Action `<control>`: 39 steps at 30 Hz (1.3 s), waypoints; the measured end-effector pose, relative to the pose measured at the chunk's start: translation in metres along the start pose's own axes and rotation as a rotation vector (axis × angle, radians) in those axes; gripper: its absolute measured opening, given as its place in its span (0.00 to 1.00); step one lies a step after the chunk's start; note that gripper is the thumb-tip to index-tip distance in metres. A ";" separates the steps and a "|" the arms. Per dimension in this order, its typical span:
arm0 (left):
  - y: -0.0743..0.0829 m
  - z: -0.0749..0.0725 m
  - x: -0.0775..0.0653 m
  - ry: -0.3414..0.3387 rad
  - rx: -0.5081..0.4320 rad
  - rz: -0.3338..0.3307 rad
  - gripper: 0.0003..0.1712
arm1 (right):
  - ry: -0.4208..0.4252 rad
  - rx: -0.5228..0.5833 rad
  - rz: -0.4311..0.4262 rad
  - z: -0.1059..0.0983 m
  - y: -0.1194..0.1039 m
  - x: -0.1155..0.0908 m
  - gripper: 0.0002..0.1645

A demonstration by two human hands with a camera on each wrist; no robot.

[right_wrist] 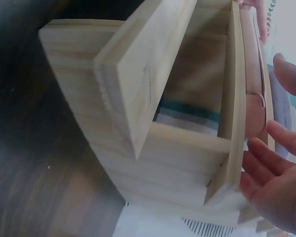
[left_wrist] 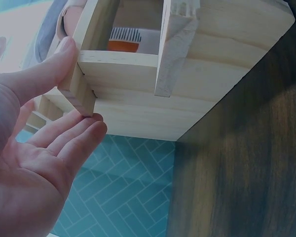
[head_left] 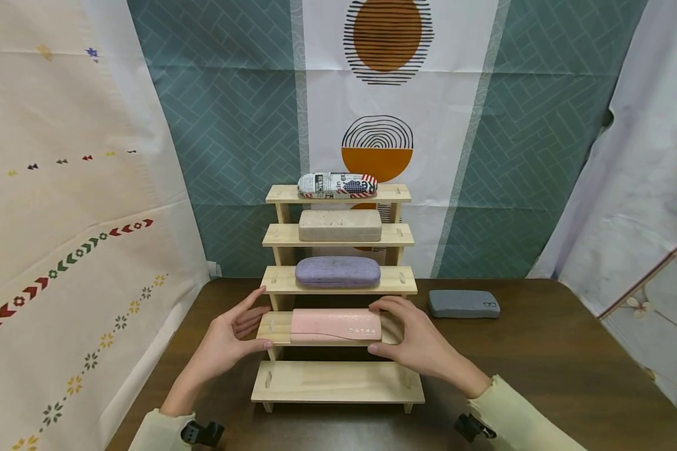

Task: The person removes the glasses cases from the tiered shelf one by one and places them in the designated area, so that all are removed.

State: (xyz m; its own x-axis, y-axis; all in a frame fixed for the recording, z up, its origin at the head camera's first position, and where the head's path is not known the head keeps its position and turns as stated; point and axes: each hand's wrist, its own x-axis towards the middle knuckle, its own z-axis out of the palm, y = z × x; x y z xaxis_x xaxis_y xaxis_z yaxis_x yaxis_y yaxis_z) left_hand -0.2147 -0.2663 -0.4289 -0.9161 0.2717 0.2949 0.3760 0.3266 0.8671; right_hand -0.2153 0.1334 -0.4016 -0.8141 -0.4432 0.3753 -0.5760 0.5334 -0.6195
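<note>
Pink rectangular case (head_left: 321,324): small lettering (head_left: 362,331) hard to read
Left hand (head_left: 231,335): spread at pale wooden tiered shelf's (head_left: 338,381) end
Right hand (head_left: 414,338): spread around case's end (contact unclear)

On the head view's clock face, we see a beige case (head_left: 340,227) at the centre, a newsprint-patterned case (head_left: 337,186) just beyond it toward 12 and a purple case (head_left: 337,272) just nearer toward 6. At 4 we find a grey-blue case (head_left: 462,304) with a small glasses mark, lying on the dark wood surface (head_left: 519,369). A teal-and-white cloth (head_left: 231,138) with orange shapes hangs at 12, a cream patterned cloth (head_left: 51,207) at 9, a white cloth (head_left: 643,188) at 3.
</note>
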 end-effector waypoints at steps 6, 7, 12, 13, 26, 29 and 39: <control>0.000 -0.001 -0.001 0.004 0.017 -0.001 0.61 | -0.031 -0.014 -0.023 0.011 -0.003 0.012 0.37; 0.000 -0.001 -0.001 0.002 0.017 0.000 0.61 | -0.033 -0.016 -0.024 0.013 -0.003 0.014 0.38; 0.002 0.000 0.001 0.002 -0.009 -0.006 0.61 | -0.039 -0.009 -0.032 0.017 -0.004 0.020 0.37; 0.002 0.000 0.001 0.002 -0.009 -0.006 0.61 | -0.041 -0.011 -0.036 0.018 -0.005 0.021 0.37; 0.000 0.001 0.002 -0.004 -0.016 -0.004 0.61 | -0.075 0.000 -0.030 0.019 -0.007 0.028 0.35; 0.000 0.001 0.002 -0.007 -0.023 -0.002 0.60 | -0.081 0.013 -0.016 0.019 -0.008 0.029 0.36; -0.001 0.000 0.002 -0.012 -0.017 0.007 0.61 | -0.081 0.017 -0.015 0.020 -0.007 0.029 0.34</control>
State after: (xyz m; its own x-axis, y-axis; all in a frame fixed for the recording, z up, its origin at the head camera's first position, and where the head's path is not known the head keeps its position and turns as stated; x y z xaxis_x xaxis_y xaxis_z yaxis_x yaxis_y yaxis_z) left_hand -0.2165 -0.2660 -0.4294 -0.9118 0.2847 0.2960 0.3796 0.3091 0.8720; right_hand -0.2331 0.1026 -0.4006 -0.7962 -0.5083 0.3281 -0.5863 0.5145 -0.6257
